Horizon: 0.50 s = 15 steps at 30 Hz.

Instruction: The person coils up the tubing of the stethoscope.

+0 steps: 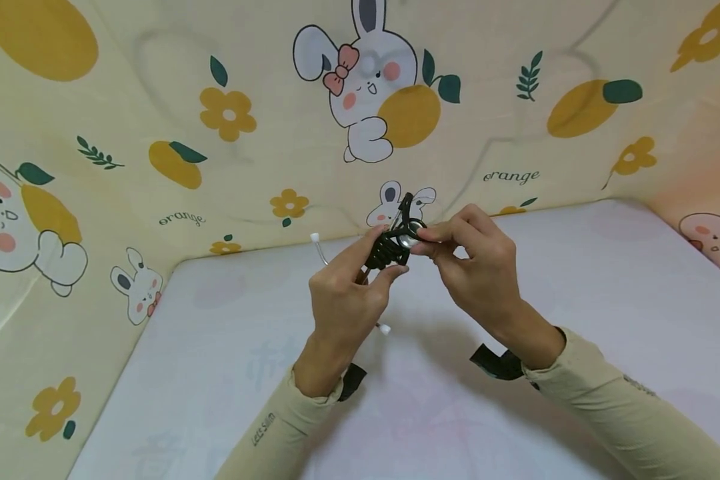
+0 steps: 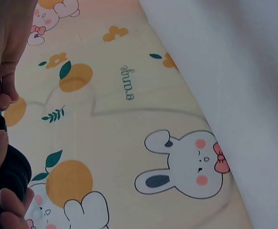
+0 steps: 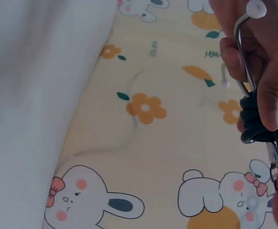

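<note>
A stethoscope is held up in front of me over the white surface, its black tubing [image 1: 383,253] wound into a tight bundle. My left hand [image 1: 348,293] grips this bundle between thumb and fingers. With thumb and forefinger, my right hand [image 1: 483,267] pinches the round metal chest piece [image 1: 408,240] at the bundle's right side. Bent metal ear tubes with white ear tips [image 1: 315,237] stick out past the left hand. The right wrist view shows one ear tube [image 3: 240,43] and the coils [image 3: 253,119] close up. Dark coils [image 2: 17,167] also show at the left wrist view's edge.
The white covered tabletop [image 1: 234,387] spreads beneath both hands. Behind it and to the sides stands a cream cloth [image 1: 264,80] printed with rabbits, oranges and flowers. Black straps [image 1: 498,363] hang at the wrists by the beige sleeves.
</note>
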Each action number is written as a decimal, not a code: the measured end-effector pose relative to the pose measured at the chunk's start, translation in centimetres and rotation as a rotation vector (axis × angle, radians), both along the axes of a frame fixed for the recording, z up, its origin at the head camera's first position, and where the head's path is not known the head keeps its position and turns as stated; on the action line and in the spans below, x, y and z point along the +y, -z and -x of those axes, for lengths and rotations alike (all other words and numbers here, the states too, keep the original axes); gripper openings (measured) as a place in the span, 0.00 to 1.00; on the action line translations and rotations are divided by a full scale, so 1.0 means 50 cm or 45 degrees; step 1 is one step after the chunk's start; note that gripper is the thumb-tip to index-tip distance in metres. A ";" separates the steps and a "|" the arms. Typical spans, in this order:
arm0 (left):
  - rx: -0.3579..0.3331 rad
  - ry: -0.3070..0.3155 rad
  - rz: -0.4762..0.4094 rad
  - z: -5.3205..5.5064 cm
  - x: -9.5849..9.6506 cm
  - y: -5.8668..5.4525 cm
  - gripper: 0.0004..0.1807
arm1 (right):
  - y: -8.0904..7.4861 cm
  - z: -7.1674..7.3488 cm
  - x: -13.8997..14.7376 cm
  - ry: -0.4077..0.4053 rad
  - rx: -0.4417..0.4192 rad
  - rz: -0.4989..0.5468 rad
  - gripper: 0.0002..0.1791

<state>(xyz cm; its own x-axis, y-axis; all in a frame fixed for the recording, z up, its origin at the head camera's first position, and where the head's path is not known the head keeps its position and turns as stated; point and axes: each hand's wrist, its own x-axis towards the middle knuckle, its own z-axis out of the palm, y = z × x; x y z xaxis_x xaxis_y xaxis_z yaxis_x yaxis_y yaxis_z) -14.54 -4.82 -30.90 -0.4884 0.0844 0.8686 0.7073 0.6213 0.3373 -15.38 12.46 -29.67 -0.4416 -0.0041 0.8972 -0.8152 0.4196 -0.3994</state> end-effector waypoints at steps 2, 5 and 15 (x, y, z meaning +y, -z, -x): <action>-0.021 -0.031 0.033 0.002 -0.005 -0.001 0.27 | 0.001 0.003 0.003 0.019 -0.028 -0.077 0.12; -0.059 -0.075 0.080 0.004 -0.011 -0.001 0.27 | -0.001 0.008 0.012 0.072 -0.085 -0.194 0.17; -0.097 -0.073 0.241 0.016 -0.022 0.002 0.29 | -0.020 0.019 0.043 0.169 -0.244 -0.544 0.39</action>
<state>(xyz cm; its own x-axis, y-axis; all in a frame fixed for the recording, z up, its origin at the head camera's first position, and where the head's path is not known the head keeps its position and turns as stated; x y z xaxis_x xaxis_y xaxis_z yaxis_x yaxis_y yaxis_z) -15.33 -5.92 -30.98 -0.5606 0.2125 0.8004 0.6458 0.7172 0.2619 -16.32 14.60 -28.67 -0.6204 -0.2869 0.7299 -0.6722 0.6740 -0.3065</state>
